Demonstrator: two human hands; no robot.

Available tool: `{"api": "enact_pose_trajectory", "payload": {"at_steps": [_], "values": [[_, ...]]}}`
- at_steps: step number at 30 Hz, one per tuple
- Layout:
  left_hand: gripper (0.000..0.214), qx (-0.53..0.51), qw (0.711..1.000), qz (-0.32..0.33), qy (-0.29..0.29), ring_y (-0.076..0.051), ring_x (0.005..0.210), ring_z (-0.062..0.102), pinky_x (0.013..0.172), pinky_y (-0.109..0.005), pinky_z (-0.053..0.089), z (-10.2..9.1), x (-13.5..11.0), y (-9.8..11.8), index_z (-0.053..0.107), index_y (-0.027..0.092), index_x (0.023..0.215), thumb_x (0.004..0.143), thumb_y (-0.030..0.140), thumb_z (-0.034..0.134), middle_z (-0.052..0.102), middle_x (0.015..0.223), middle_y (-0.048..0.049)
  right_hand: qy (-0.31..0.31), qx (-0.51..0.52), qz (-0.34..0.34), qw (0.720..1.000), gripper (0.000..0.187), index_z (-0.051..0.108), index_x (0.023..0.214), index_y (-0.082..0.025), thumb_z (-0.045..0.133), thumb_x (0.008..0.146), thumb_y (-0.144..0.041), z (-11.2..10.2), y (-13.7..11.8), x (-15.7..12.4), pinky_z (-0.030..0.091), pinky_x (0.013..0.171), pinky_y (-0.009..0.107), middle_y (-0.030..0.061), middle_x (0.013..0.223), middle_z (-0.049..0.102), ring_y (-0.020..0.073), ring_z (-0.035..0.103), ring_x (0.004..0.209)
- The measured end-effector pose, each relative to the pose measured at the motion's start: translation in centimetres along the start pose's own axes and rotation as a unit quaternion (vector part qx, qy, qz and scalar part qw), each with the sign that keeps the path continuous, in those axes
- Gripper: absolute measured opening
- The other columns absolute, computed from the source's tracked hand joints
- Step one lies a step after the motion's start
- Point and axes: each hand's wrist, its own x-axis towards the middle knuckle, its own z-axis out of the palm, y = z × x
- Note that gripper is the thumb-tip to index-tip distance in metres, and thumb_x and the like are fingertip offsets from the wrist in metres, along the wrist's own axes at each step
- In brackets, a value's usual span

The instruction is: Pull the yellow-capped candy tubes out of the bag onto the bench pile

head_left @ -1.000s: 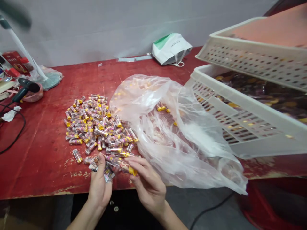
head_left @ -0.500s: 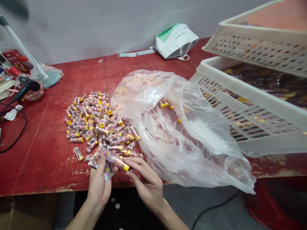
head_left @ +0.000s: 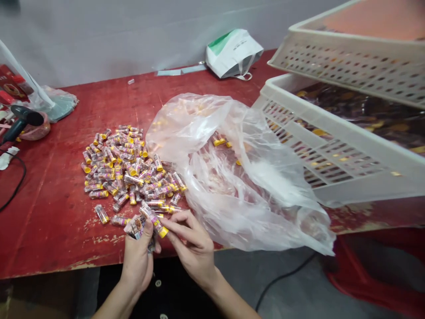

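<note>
My left hand (head_left: 137,259) is closed around a bunch of small printed labels (head_left: 134,227), and its thumb presses a small clear tube (head_left: 151,217) with a yellow cap and a printed wrap. The fingers of my right hand (head_left: 192,246) pinch the tube near its capped end, which points down and to the right. Just beyond both hands spreads a heap of similar capped tubes (head_left: 122,166) on the red table (head_left: 43,199). Two loose tubes lie at the heap's near edge, close to my left hand.
A translucent plastic bag (head_left: 229,190) with more tubes in it lies right of the heap. Two stacked white crates (head_left: 335,133) stand at the right. Toward the wall sit a white-green bag (head_left: 229,53) and, at left, a lamp base (head_left: 61,106) and a black scanner-like device (head_left: 25,119).
The view has shifted a little, so everything on the table sits further left. Both hands keep at the tube, whose visible part looks shorter and more steeply tilted now.
</note>
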Motion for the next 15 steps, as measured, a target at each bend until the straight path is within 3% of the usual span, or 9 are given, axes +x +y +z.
{"api": "enact_pose_trajectory", "payload": {"at_steps": [5, 12, 15], "values": [[0.043, 0.019, 1.000, 0.003, -0.008, -0.006, 0.050, 0.043, 0.039, -0.020, 0.036, 0.1, -0.1, -0.1, 0.063, 0.016, 0.080, 0.058, 0.044, 0.088, 0.056, 0.068, 0.0030, 0.067, 0.008, 0.000, 0.998, 0.039, 0.076, 0.110, -0.035, 0.067, 0.084, -0.006, 0.5, 0.3, 0.1, 0.053, 0.061, 0.026, 0.0031, 0.083, 0.063, 0.0154, 0.063, 0.076], [0.043, 0.041, 0.999, 0.030, -0.019, -0.007, 0.051, 0.045, 0.039, -0.018, 0.038, 1.8, 1.8, 0.4, 0.062, 0.015, 0.082, 0.058, 0.039, 0.089, 0.058, 0.067, 0.0034, 0.082, 0.030, 0.020, 0.996, 0.032, 0.076, 0.108, -0.031, 0.065, 0.087, -0.009, 1.0, 1.3, 1.3, 0.054, 0.066, 0.025, 0.0031, 0.087, 0.062, 0.0144, 0.063, 0.080], [0.046, 0.050, 0.997, 0.044, -0.034, -0.007, 0.051, 0.049, 0.039, -0.017, 0.038, 2.7, 3.8, 1.2, 0.062, 0.015, 0.082, 0.055, 0.039, 0.090, 0.060, 0.070, 0.0035, 0.045, -0.011, 0.003, 0.999, 0.026, 0.074, 0.112, -0.027, 0.064, 0.089, -0.017, -0.1, 2.0, 3.2, 0.055, 0.070, 0.026, 0.0048, 0.093, 0.065, 0.0154, 0.065, 0.083]]}}
